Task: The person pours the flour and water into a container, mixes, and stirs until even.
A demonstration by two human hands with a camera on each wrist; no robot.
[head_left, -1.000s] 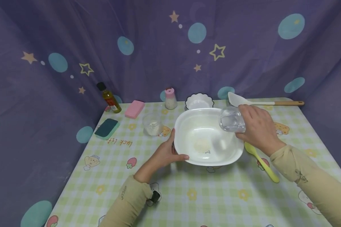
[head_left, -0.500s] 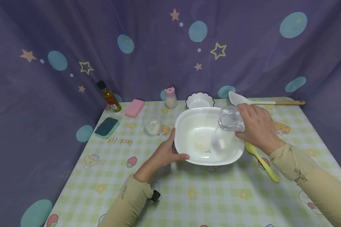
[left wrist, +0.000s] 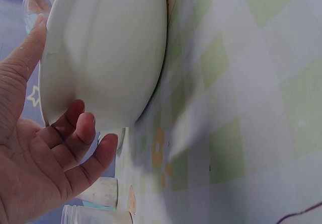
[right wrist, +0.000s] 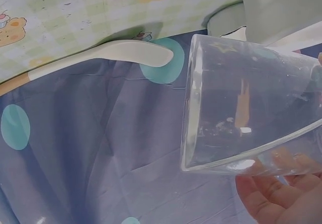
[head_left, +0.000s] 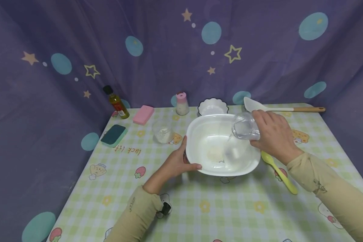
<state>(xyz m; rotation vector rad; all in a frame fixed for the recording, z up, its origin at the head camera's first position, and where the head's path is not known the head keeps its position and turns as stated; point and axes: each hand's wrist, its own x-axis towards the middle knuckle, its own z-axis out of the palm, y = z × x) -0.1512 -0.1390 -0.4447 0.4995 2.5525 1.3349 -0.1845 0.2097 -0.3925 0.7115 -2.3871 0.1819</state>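
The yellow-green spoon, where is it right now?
In the head view, the yellow-green spoon lies on the table just right of the large white bowl, partly under the right hand that tilts the glass.

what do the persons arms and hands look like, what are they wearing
Both hands are bare: no gloves, and no rings show. The left hand and the right hand come out of long khaki-tan sleeves that end at the wrists. Each sleeve has a small dark printed mark near the cuff. A small black device with a strap sits under the left wrist.

Clear glass (head_left: 244, 128) tipped over white basin (head_left: 199, 134), seemingly pouring.
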